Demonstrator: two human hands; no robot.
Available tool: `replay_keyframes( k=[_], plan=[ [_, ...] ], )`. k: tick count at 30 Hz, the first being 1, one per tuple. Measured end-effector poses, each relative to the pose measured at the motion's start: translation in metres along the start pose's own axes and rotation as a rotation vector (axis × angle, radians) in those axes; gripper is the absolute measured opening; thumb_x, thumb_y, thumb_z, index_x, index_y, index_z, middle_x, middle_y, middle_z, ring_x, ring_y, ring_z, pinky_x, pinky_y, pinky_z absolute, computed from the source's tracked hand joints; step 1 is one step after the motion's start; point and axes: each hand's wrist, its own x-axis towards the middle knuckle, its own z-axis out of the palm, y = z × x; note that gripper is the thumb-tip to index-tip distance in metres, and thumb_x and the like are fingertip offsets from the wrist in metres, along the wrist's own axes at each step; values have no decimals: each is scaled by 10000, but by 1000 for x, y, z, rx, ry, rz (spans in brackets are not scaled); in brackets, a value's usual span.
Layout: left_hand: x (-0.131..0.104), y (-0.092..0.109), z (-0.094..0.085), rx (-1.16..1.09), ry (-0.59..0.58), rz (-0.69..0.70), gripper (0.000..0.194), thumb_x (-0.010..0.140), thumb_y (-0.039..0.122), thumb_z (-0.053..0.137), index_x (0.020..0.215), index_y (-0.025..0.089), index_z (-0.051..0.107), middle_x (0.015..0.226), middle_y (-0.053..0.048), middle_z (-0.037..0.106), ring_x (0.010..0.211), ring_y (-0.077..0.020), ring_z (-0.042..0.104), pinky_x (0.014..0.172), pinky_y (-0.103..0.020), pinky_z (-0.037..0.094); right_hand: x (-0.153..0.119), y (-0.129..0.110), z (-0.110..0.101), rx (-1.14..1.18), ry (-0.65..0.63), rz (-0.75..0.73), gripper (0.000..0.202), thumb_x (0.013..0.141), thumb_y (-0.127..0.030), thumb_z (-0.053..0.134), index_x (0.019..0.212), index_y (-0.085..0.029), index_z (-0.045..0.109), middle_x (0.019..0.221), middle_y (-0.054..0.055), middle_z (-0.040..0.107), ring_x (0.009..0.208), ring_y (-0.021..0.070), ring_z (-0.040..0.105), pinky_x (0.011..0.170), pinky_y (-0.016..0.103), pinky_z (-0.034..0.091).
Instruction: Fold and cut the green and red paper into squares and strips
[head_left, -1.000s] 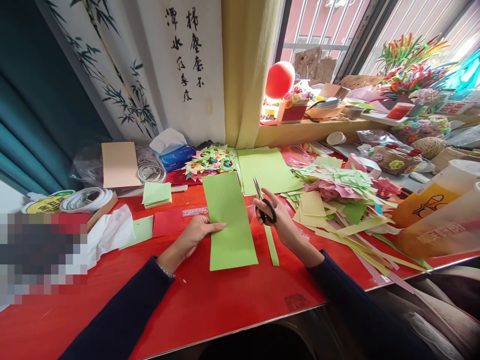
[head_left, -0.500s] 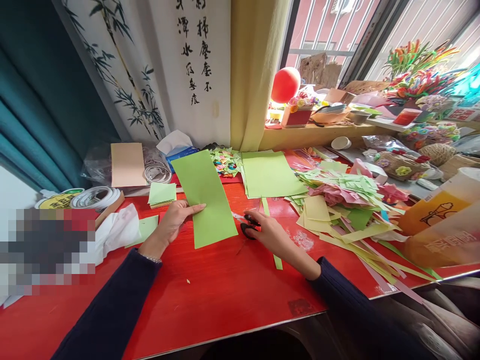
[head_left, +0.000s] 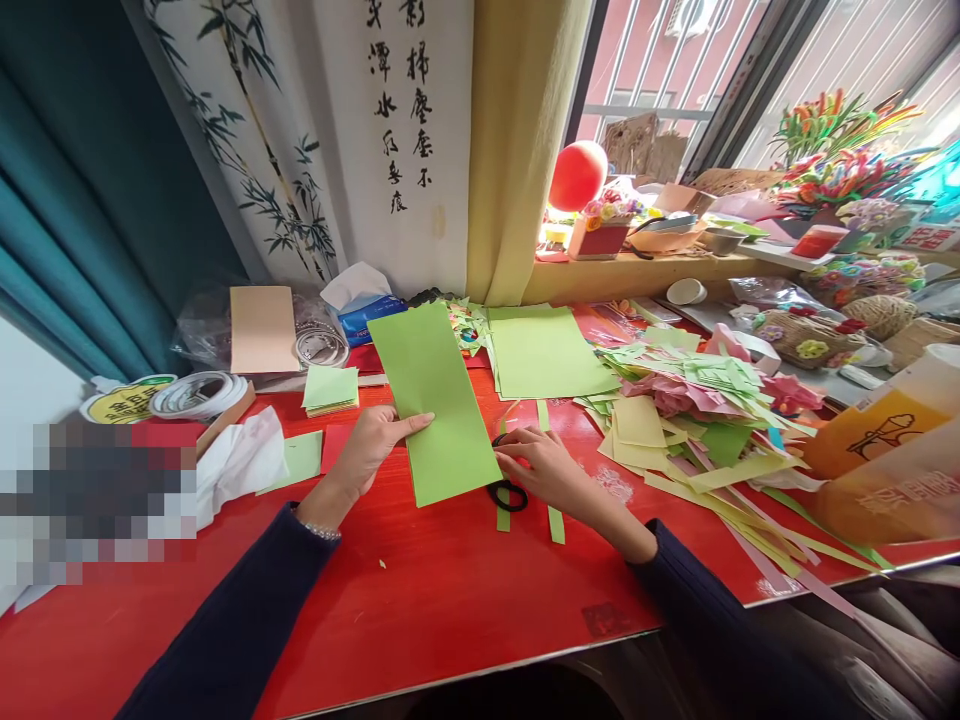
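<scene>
My left hand [head_left: 375, 448] pinches a long light-green sheet of paper [head_left: 439, 405] near its left edge, thumb on top, holding it tilted above the red table. At the sheet's right edge is my right hand [head_left: 538, 465], its fingers curled at the black-handled scissors [head_left: 508, 496]. One handle loop shows below the fingers and part of the other by the fingertips; the blades are hidden. Below the scissors lies a green paper strip [head_left: 503, 518], with another green strip [head_left: 556, 525] to its right under my right hand.
A stack of larger green sheets [head_left: 551, 355] lies behind my right hand. Cut paper scraps and strips [head_left: 697, 420] pile up at the right, beside orange-and-white bags [head_left: 892, 440]. Small green squares [head_left: 331, 388] and a crumpled white tissue [head_left: 244, 465] are at the left.
A green strip now shows under the scissors, beside the other one. The handle loops have spread apart, the lower one dropping. The view has shifted slightly; the left hand still holds the sheet.
</scene>
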Motion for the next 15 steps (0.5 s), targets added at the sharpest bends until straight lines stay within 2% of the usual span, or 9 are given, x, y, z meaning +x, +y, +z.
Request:
replay_keyframes(
  k=[2,4,6,9,12,15],
  plan=[
    [-1,-1,2,-1,48,34,344,566,349,748,817,122,684,804,-74,702,767,-206,634,720,-307,486,2,0,0,8,106,52,418,881,-437,353,728,-218,675,884,80,615,931,245,497,844,430,350],
    [-1,-5,4,2,128,74,301,571,357,740,752,127,669,707,-43,680,655,-167,608,610,-268,462,3,-5,-3,211,155,95,464,885,-480,299,772,-203,654,900,88,615,921,241,514,839,425,370],
    [-1,-10,5,-2,237,113,256,577,356,734,652,138,621,566,8,605,493,-101,510,482,-229,380,3,-15,-6,585,72,111,487,884,-515,245,881,-191,609,908,89,614,883,219,560,772,383,438],
    [-4,-18,11,-47,343,156,282,603,348,720,570,156,515,465,68,452,392,-45,318,407,-217,246,3,-36,-4,1037,-84,194,386,841,-532,368,877,-178,517,858,77,606,790,200,616,561,293,496],
    [-9,-22,18,-68,331,139,302,631,363,699,577,164,478,459,81,387,392,-43,268,404,-221,204,6,-49,3,1152,-24,349,284,805,-459,486,771,-180,444,686,36,602,565,144,606,436,226,451],
    [-10,-19,18,-33,272,102,331,643,380,683,550,176,439,414,82,365,380,-51,292,409,-225,216,10,-44,6,1118,43,364,245,798,-409,496,757,-171,455,551,12,589,425,104,536,393,201,401]
  ],
)
